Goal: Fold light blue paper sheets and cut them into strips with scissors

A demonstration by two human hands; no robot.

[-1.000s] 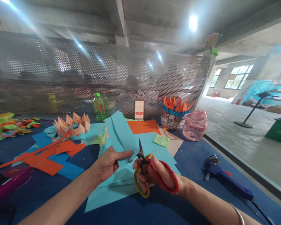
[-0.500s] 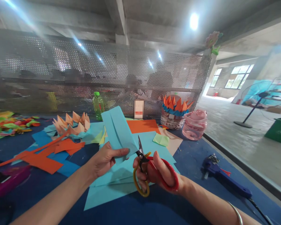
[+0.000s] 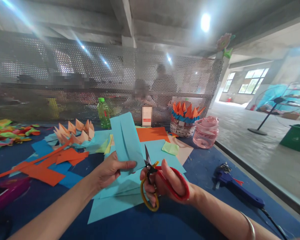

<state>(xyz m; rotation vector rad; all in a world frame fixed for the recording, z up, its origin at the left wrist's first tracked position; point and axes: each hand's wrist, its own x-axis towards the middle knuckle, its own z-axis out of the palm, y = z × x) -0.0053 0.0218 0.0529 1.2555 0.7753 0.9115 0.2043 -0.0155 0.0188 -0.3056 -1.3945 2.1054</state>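
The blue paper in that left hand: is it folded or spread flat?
Folded: the blue paper held in the left hand shows a crease running along its length, with layers lying over one another.

The left hand [image 3: 110,171] pinches a long strip of folded light-blue craft paper [image 3: 126,143], creased lengthwise and held upright, its top leaning toward 11 o'clock and a wider fold of the same paper fanning out below. The right hand [image 3: 162,186] grips a pair of small scissors [image 3: 149,169], with the red handle loop toward 4 o'clock and the yellow one toward 6 o'clock. Their slim steel blades, barely parted, point to 12 o'clock just beside the paper's lower right edge.
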